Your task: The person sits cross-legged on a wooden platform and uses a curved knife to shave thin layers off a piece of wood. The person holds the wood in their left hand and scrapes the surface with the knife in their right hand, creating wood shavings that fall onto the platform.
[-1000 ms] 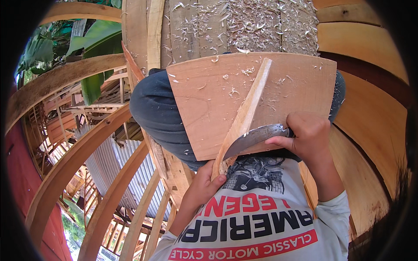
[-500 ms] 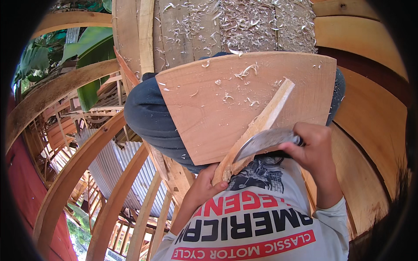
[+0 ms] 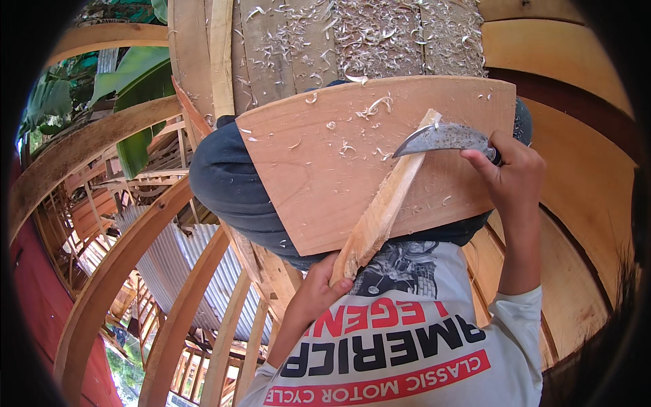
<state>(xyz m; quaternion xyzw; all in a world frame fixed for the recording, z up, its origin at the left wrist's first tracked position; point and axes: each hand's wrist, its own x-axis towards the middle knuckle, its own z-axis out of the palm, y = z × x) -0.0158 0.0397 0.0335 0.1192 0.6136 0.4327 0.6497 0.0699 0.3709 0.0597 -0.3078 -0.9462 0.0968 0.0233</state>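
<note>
My left hand [image 3: 319, 286] grips the near end of a pale wooden stick [image 3: 383, 207], close against my shirt. The stick slants away to the right over a flat wooden board [image 3: 305, 163] that lies across my lap. My right hand [image 3: 515, 168] is closed round the dark handle of a curved knife [image 3: 447, 138]. Its broad, stained blade crosses the stick near the far end, with the tip pointing left. Most of the handle is hidden in my fist. Several curled shavings [image 3: 376, 105] lie on the board.
Beyond the board, planks [image 3: 271, 68] are strewn with wood shavings [image 3: 380, 41]. Curved wooden ribs [image 3: 169, 227] rise on the left, with gaps between them showing corrugated metal sheets [image 3: 203, 254] below. Wide curved planks [image 3: 576, 183] form the right side. Green leaves [image 3: 135, 81] hang at the upper left.
My right hand has moved the knife away from me, from the stick's lower part to near its far end. My left hand keeps its grip on the near end.
</note>
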